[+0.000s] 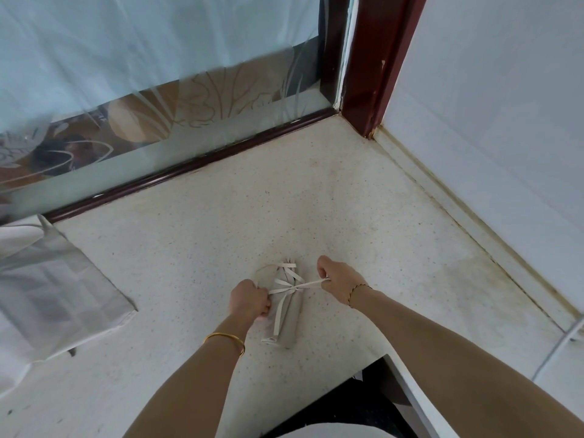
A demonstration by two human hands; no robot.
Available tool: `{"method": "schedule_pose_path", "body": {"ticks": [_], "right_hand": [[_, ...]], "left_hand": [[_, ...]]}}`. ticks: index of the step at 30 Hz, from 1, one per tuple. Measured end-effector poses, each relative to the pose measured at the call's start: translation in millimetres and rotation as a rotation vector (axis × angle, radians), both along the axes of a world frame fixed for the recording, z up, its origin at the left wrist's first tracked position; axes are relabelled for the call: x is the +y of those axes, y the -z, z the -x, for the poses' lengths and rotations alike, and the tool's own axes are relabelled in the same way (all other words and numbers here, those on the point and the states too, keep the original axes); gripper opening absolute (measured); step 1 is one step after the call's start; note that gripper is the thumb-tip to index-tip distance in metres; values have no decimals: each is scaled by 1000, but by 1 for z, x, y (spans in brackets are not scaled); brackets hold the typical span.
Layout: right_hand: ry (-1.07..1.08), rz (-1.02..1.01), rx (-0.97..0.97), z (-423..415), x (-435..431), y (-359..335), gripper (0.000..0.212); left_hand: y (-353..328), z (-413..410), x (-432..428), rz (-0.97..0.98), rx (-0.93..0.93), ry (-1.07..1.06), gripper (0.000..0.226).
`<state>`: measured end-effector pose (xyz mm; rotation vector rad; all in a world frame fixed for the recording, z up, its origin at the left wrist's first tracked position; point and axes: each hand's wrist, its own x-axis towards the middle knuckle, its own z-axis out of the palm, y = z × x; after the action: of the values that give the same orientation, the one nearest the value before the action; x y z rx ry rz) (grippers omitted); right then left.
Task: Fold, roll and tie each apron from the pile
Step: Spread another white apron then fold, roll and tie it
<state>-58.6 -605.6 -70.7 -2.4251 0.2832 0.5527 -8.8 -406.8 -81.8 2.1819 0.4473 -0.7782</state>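
A stack of folded grey aprons (60, 289) lies at the left edge of the speckled cream counter (221, 216), well apart from the work. A frosted glass panel (126, 74) in a dark red frame (369, 58) bounds the far edge. Near the front edge lies the rolled grey apron (289, 320), a soft cylinder crossed by white ties (286, 287). The left hand (249, 300) and right hand (336, 278), apart on either side, each pinch a tie end.
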Motion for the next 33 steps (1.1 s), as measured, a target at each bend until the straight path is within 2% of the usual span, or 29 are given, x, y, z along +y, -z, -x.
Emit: {"method": "schedule_pose_path", "body": {"ticks": [6, 10, 16, 21, 25, 26, 28, 30, 33], "right_hand": [[163, -135, 58, 5, 0, 5, 15], [220, -158, 39, 1, -9, -10, 13], [304, -300, -110, -21, -26, -81, 27], [352, -320, -208, -28, -44, -150, 26], [391, -260, -278, -26, -63, -205, 23], [402, -245, -289, -26, -67, -218, 22], [426, -195, -344, -24, -79, -251, 21], [438, -153, -396, -24, -89, -281, 24], [470, -131, -465, -22, -104, -327, 23]], "left_hand": [[-6, 2, -1, -5, 3, -4, 18], [-19, -1, -4, 100, 44, -37, 14], [-67, -29, -22, 302, 230, -69, 32], [-113, -52, -55, 231, 186, 50, 28], [-156, -70, -87, 87, 32, 195, 12], [-165, -76, -94, 62, -68, 236, 10], [-192, -87, -118, 63, -351, 350, 22], [-229, -88, -142, 249, -561, 510, 13], [-291, -73, -178, 576, -609, 631, 20]]}}
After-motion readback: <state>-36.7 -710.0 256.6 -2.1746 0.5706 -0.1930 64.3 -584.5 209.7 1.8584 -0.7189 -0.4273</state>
